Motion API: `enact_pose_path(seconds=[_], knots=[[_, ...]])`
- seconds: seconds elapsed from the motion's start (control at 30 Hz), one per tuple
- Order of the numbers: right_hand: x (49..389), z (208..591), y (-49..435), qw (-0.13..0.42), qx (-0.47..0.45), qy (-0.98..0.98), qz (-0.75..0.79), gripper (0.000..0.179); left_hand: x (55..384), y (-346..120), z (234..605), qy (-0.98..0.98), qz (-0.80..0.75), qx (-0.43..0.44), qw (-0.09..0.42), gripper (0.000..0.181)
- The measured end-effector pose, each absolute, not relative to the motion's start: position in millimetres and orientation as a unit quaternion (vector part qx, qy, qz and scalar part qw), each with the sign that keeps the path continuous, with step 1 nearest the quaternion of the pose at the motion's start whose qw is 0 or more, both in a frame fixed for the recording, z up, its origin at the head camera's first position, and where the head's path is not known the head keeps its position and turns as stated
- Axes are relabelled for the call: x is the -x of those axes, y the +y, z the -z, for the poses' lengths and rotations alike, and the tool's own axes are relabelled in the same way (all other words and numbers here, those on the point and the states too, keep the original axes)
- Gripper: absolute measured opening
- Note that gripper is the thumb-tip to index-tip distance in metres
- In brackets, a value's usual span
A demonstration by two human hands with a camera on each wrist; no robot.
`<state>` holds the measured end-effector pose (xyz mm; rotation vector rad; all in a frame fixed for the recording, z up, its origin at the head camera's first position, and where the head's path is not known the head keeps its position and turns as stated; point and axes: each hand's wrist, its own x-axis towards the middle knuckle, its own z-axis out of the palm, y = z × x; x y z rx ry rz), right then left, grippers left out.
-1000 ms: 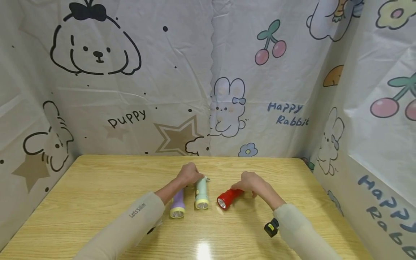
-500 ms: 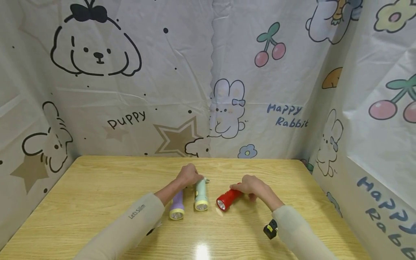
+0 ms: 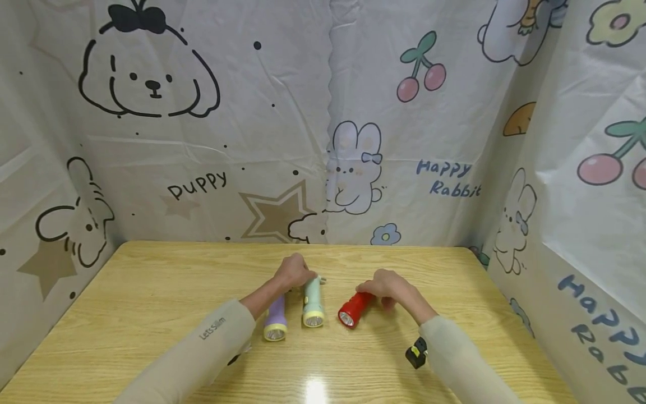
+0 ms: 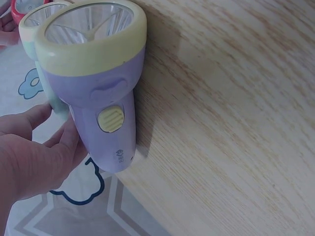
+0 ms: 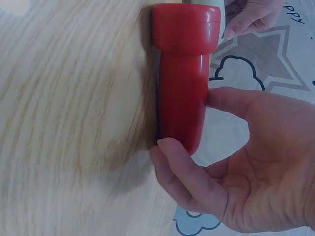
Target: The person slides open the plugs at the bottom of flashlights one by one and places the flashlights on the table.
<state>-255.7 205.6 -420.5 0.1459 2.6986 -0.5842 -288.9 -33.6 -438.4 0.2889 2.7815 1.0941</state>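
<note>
My left hand [image 3: 294,271] is at the rear end of the mint flashlight [image 3: 313,297], its thumb on one side and its fingers bent in on the other, so that it pinches the tail; the fingertips pass behind the purple flashlight [image 3: 276,315] in the left wrist view, so I cannot tell whether they also touch that one. My right hand [image 3: 390,285] pinches the red flashlight [image 3: 357,307] near its tail; the thumb presses one side of the red body, the fingers curl round to the other side and the end.

All three flashlights lie on the wood-grain table [image 3: 176,292] in front of me, lenses turned my way; the purple one is leftmost, the mint one is in the middle just beside it, and the red one lies to the right, apart from the mint one, slanted with its tail away from me and to the right. The purple and mint heads have pale yellow rims; a ribbed yellow switch [image 4: 111,119] sits on the purple body, with a small printed mark below it.

My left sleeve [image 3: 202,348] is beige and carries dark lettering; by my right sleeve [image 3: 454,359] is a small black block [image 3: 416,354] with a yellow mark; beyond the table hangs a pale cloth [image 3: 282,140] printed with a puppy, rabbits, cherries and stars; a bright glare lies on the wood near me.
</note>
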Motion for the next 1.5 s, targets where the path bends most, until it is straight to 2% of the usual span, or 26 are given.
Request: enact_pose_path(seconds=[0.4, 0.77, 1.03, 1.5], knots=[[261.6, 423.8, 198.2, 0.156, -0.020, 0.958, 0.238, 0.030, 290.9, -34.3, 438.8, 0.922, -0.369, -0.082, 0.083, 0.057], [257.8, 422.9, 191.7, 0.154, -0.026, 0.949, 0.276, 0.023, 290.0, -34.8, 439.3, 0.923, -0.368, -0.081, 0.081, 0.056], [255.6, 430.5, 188.5, 0.129, -0.010, 0.959, 0.253, 0.025, 288.7, -37.0, 440.4, 0.918, -0.379, -0.085, 0.077, 0.056], [252.9, 431.3, 188.8, 0.125, -0.021, 0.958, 0.258, 0.035, 292.4, -40.2, 445.7, 0.912, -0.394, -0.081, 0.084, 0.056]])
